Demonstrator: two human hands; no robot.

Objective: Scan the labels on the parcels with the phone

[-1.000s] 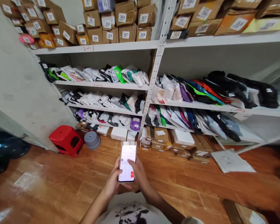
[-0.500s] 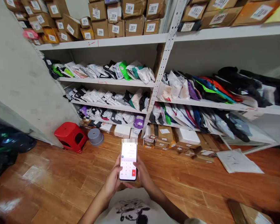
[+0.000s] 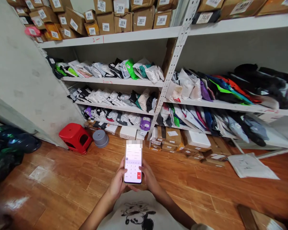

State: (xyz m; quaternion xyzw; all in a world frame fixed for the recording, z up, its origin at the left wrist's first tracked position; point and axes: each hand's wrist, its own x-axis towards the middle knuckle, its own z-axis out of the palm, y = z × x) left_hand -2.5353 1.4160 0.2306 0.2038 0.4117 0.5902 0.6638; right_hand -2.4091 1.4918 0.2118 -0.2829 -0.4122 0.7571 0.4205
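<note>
A smartphone [image 3: 133,163] with a lit screen showing a keypad and a red button is upright in front of my chest. My left hand [image 3: 116,185] grips its left edge, thumb resting by the screen. Wrapped around the right edge is my right hand [image 3: 149,179], its thumb beside the glass. White metal shelves [image 3: 158,107] stand ahead, holding rows of bagged parcels [image 3: 115,70] and labelled cardboard boxes [image 3: 141,20] on top.
A red plastic stool [image 3: 75,138] and a grey round container [image 3: 100,138] sit on the wooden floor at the left. Boxes [image 3: 172,137] line the floor under the shelves. A sheet of paper [image 3: 252,165] lies at the right. Dark bags [image 3: 12,147] pile at far left.
The view has tilted down and shifted slightly, so the shelves sit higher in the frame. My right thumb has moved off the screen to the phone's edge.
</note>
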